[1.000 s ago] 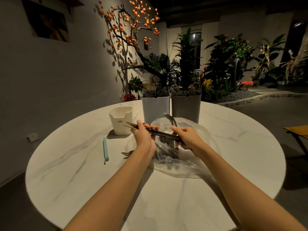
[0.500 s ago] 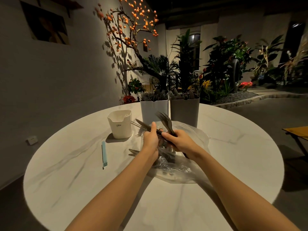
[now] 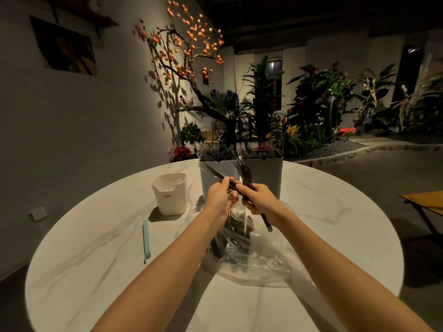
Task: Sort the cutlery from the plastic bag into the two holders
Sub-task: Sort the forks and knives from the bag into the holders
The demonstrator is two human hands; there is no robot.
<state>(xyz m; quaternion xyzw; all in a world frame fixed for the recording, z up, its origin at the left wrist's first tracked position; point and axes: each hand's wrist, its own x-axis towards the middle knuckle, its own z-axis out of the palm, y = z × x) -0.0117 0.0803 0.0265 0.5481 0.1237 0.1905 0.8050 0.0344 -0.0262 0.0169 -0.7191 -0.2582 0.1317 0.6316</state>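
Observation:
Above the clear plastic bag my two hands meet over the table. My left hand pinches a thin dark piece of cutlery that points up and left. My right hand grips a bundle of dark forks, tines up, handles sticking out below the palm. More dark cutlery lies inside the bag. Behind my hands stand two tall grey holders: the left holder and the right holder, both with cutlery in them.
A small white cup stands left of the holders. A light blue stick lies on the round marble table. Plants and a tree with orange fruit stand beyond the far edge.
Both hands have risen from the bag toward the holders. The forks in my right hand have swung from lying flat to tines up. The bag has sagged lower.

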